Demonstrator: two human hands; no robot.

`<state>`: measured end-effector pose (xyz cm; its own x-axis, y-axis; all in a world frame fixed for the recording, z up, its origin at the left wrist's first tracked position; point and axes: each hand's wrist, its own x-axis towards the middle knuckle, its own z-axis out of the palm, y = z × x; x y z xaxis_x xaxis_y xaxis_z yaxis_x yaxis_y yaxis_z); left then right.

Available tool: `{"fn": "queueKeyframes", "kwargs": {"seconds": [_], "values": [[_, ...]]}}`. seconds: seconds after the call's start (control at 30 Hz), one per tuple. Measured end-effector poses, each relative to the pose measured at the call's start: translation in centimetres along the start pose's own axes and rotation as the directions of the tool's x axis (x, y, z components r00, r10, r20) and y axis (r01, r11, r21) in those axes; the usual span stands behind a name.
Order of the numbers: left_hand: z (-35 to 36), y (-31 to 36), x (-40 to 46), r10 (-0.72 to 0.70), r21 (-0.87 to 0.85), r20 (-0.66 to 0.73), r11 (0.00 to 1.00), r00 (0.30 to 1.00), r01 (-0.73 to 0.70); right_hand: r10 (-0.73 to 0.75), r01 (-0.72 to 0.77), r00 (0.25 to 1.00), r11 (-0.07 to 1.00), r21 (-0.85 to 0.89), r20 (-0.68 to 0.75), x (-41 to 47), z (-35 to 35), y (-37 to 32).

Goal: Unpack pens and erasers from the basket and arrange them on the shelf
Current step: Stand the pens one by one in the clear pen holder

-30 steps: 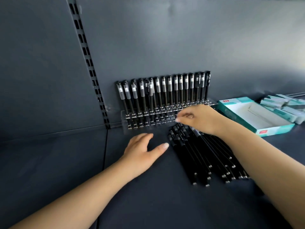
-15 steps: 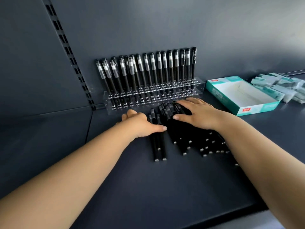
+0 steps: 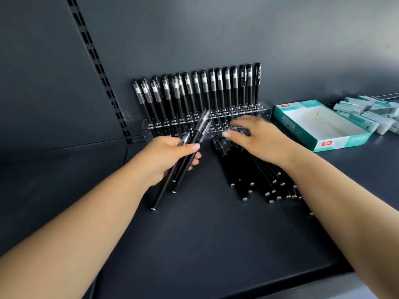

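Note:
My left hand point(image 3: 168, 157) grips three black pens point(image 3: 183, 160) lifted off the dark shelf point(image 3: 194, 234), caps pointing up toward the rack. My right hand point(image 3: 259, 139) lies with spread fingers on the cap end of a pile of black pens point(image 3: 257, 178) lying on the shelf. Behind both hands a clear acrylic pen rack point(image 3: 264, 110) stands against the back wall, its rear row filled with several upright black pens point(image 3: 198, 91). Its front holes look empty. Wrapped erasers point(image 3: 364, 111) lie in a heap at the far right.
An open teal-and-white cardboard box point(image 3: 343, 141), empty inside, sits right of the rack. A slotted upright rail point(image 3: 101, 72) runs down the back panel at left. The shelf's front edge point(image 3: 280, 283) crosses the lower right.
My left hand has picked three pens off the left side of the pile and lifted them clear. My right hand stays on the pile, blurred at the fingertips.

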<state>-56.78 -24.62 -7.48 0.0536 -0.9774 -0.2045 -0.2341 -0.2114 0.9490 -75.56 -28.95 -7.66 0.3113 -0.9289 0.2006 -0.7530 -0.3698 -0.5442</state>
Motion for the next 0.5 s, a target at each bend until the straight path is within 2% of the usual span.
{"fn": "queueKeyframes", "kwargs": {"seconds": [0.07,0.13,0.17,0.23,0.33,0.5], "values": [[-0.3,0.2,-0.9,0.105,-0.220,0.001,0.970,0.994,-0.103,-0.055,0.064,0.998,0.944,0.322,-0.035,-0.4,-0.3,-2.6],[-0.5,0.2,-1.5,0.244,-0.281,-0.052,0.927,0.968,-0.249,-0.143,0.156,0.987,0.822,0.548,-0.066,-0.8,-0.4,-5.1],[-0.7,0.1,-1.8,0.300,-0.284,-0.070,0.908,0.952,-0.307,-0.198,0.212,0.976,0.779,0.590,-0.089,-1.0,-0.5,-6.1],[-0.9,-0.2,-2.4,0.374,-0.283,-0.091,0.879,0.923,-0.384,-0.278,0.299,0.952,0.745,0.596,-0.131,-1.3,-0.2,-7.5],[-1.3,-1.2,-3.0,0.416,-0.287,-0.141,0.852,0.899,-0.439,-0.311,0.317,0.942,0.718,0.619,-0.122,-1.4,0.4,-8.5],[-1.5,-3.2,-3.3,0.380,-0.221,-0.143,0.888,0.914,-0.404,-0.323,0.299,0.944,0.750,0.589,-0.069,-1.6,1.8,-8.4]]}}
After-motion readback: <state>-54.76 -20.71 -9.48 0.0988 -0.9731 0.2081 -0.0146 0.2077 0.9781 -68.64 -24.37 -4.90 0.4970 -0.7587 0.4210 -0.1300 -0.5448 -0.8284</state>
